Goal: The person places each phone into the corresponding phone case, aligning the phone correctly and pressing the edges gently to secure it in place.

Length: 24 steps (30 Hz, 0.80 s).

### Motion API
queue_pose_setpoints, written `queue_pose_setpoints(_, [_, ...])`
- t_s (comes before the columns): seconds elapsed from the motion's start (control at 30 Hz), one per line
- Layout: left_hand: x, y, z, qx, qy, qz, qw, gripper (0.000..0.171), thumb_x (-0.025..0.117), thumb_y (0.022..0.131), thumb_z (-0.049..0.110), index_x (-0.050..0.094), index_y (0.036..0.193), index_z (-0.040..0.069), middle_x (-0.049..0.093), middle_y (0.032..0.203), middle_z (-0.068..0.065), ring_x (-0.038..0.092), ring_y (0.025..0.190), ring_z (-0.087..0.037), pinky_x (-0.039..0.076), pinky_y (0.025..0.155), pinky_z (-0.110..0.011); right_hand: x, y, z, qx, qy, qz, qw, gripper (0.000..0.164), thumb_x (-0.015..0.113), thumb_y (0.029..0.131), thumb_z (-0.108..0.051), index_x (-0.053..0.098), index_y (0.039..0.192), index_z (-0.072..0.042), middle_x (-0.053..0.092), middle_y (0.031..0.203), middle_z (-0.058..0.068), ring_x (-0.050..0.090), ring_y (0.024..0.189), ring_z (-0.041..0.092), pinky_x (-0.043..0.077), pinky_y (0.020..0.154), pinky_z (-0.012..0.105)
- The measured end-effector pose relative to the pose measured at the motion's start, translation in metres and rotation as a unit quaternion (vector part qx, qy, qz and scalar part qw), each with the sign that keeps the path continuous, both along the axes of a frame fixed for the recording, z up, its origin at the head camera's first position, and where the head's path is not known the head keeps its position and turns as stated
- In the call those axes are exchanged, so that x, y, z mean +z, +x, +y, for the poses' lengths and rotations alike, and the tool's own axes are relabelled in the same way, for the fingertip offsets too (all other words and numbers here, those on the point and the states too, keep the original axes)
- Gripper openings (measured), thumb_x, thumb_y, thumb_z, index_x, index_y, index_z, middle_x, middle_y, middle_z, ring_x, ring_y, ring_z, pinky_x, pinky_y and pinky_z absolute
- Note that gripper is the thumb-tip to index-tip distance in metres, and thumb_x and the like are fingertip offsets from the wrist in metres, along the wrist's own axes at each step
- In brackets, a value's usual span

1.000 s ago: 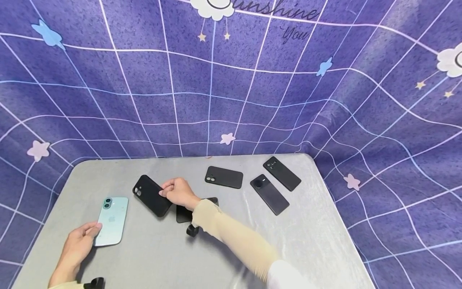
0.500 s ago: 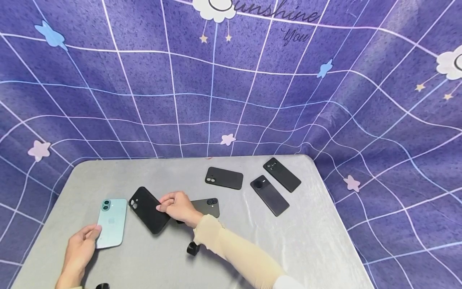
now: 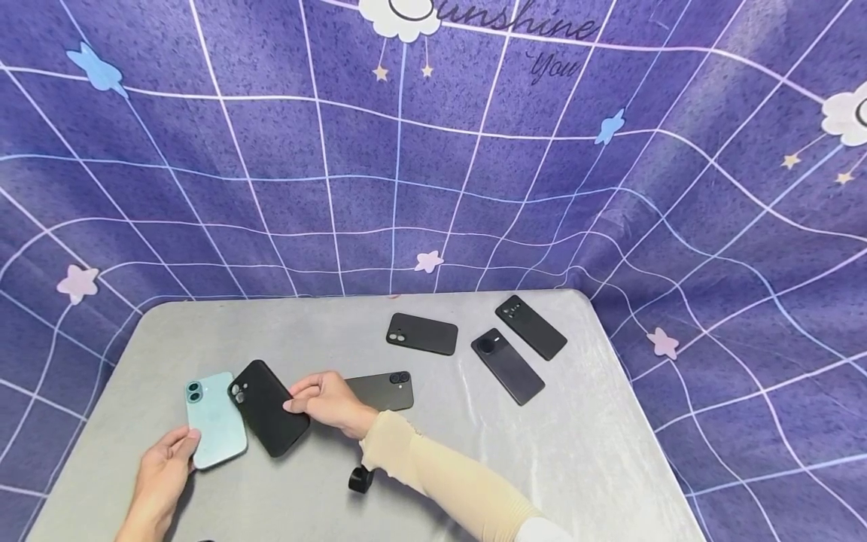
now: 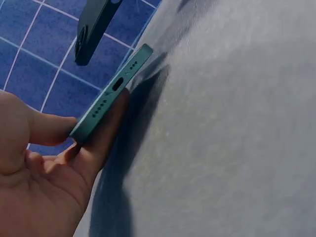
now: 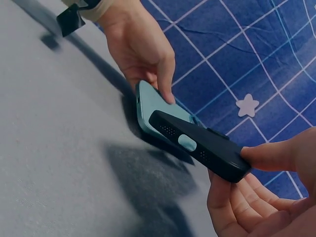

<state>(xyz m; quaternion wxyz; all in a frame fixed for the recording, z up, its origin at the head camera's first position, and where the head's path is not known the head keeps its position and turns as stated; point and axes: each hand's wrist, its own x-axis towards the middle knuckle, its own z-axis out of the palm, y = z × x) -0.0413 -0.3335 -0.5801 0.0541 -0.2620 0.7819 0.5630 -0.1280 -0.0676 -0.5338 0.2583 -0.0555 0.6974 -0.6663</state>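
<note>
My left hand (image 3: pixel 162 470) grips a light teal phone (image 3: pixel 215 421) by its lower left side, the camera back facing up. In the left wrist view the phone's bottom edge (image 4: pixel 117 84) with its charging port shows between thumb and fingers, lifted above the table. My right hand (image 3: pixel 332 405) pinches a black phone case (image 3: pixel 271 410) by its right edge, thumb on top and fingers beneath. Case and phone are side by side, the case's upper left corner very near or over the phone's right edge. In the right wrist view the case (image 5: pixel 197 148) overlaps the phone (image 5: pixel 163 111).
A dark grey phone (image 3: pixel 382 391) lies partly hidden behind my right hand. Further back lies another black case (image 3: pixel 421 334). To the right are a dark phone (image 3: pixel 508 366) and a black case (image 3: pixel 531 327). A purple patterned curtain (image 3: pixel 433 173) stands behind the grey table (image 3: pixel 582 459).
My right hand has brought the black case left and toward me, closer to the teal phone. The left hand has shifted slightly right, tilting the phone. More of the dark grey phone shows.
</note>
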Motion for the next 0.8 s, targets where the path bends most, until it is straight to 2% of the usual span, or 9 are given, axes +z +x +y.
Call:
queue_pose_setpoints(0.1, [-0.003,0.004,0.005,0.003,0.027,0.037,0.9989,0.064,0.04,0.118,0.029,0.027,0.159,-0.018,0.072,0.134,-0.008,0.05,0.089,0.026,0.05,0.075,-0.005,0.001,0.003,-0.001,0.0,-0.004,-0.004,1.0,0.014,0.081,0.089,0.0,0.075,0.101,-0.003,0.081,0.087,0.008,0.066,0.074,0.003,0.048,0.069,0.015])
queue_pose_setpoints(0.17, [-0.005,0.007,0.008,0.016,0.064,0.077,0.9948,0.059,0.046,0.117,0.024,0.031,0.154,-0.019,0.073,0.112,0.017,0.056,0.091,0.022,0.052,0.075,-0.007,0.001,0.004,-0.001,-0.001,-0.004,-0.005,1.0,0.014,0.081,0.089,0.0,0.075,0.101,-0.003,0.081,0.088,0.008,0.065,0.074,0.003,0.047,0.069,0.015])
queue_pose_setpoints(0.23, [-0.008,0.009,0.01,0.033,0.105,0.112,0.9876,0.049,0.052,0.115,0.019,0.04,0.147,-0.016,0.064,0.1,0.034,0.06,0.091,0.018,0.052,0.074,-0.008,0.002,0.005,-0.002,-0.003,-0.006,-0.005,1.0,0.014,0.081,0.089,0.0,0.075,0.101,-0.003,0.081,0.088,0.009,0.065,0.075,0.002,0.047,0.069,0.015])
queue_pose_setpoints(0.33, [-0.011,0.011,0.014,0.051,0.146,0.139,0.9781,0.038,0.056,0.113,0.016,0.045,0.142,-0.006,0.067,0.1,0.032,0.062,0.092,0.016,0.053,0.075,-0.008,0.001,0.006,-0.003,-0.004,-0.011,-0.003,1.0,0.014,0.081,0.089,0.0,0.075,0.101,-0.003,0.081,0.089,0.009,0.065,0.077,0.002,0.047,0.069,0.015])
queue_pose_setpoints(0.43, [-0.011,0.01,0.017,0.056,0.152,0.136,0.9774,0.05,0.056,0.113,0.017,0.04,0.15,-0.011,0.067,0.101,0.033,0.062,0.094,0.017,0.052,0.077,-0.006,0.0,0.007,-0.005,-0.007,-0.019,-0.007,1.0,0.013,0.081,0.088,0.0,0.075,0.1,-0.004,0.081,0.088,0.008,0.065,0.076,0.002,0.047,0.068,0.015])
queue_pose_setpoints(0.5, [-0.011,0.01,0.018,0.052,0.155,0.129,0.9779,0.062,0.055,0.114,0.018,0.03,0.156,-0.019,0.066,0.102,0.034,0.061,0.094,0.018,0.052,0.078,-0.006,0.0,0.008,-0.006,-0.01,-0.023,-0.007,1.0,0.013,0.081,0.088,0.0,0.076,0.099,-0.005,0.081,0.087,0.008,0.066,0.076,0.002,0.047,0.067,0.015])
queue_pose_setpoints(0.6, [-0.01,0.01,0.019,0.053,0.163,0.121,0.9777,0.07,0.055,0.114,0.021,0.021,0.159,-0.02,0.065,0.102,0.035,0.061,0.096,0.019,0.052,0.079,-0.005,-0.001,0.009,-0.008,-0.014,-0.027,-0.008,1.0,0.013,0.081,0.088,0.0,0.076,0.099,-0.006,0.082,0.087,0.007,0.066,0.077,0.001,0.048,0.068,0.015])
queue_pose_setpoints(0.7, [-0.01,0.011,0.02,0.055,0.202,0.139,0.968,0.049,0.056,0.113,0.019,0.043,0.153,-0.006,0.07,0.102,0.03,0.064,0.097,0.015,0.054,0.082,-0.007,0.0,0.011,-0.01,-0.017,-0.03,-0.003,0.999,0.013,0.081,0.089,-0.001,0.077,0.1,-0.005,0.082,0.087,0.008,0.066,0.078,0.0,0.047,0.07,0.014])
queue_pose_setpoints(0.8, [-0.01,0.011,0.022,0.058,0.249,0.168,0.9519,0.017,0.056,0.113,0.014,0.064,0.127,0.018,0.073,0.102,0.022,0.067,0.097,0.01,0.056,0.081,-0.01,-0.001,0.011,-0.011,-0.022,-0.029,-0.001,0.999,0.013,0.082,0.089,-0.001,0.077,0.101,-0.005,0.081,0.086,0.007,0.065,0.077,0.0,0.046,0.068,0.014])
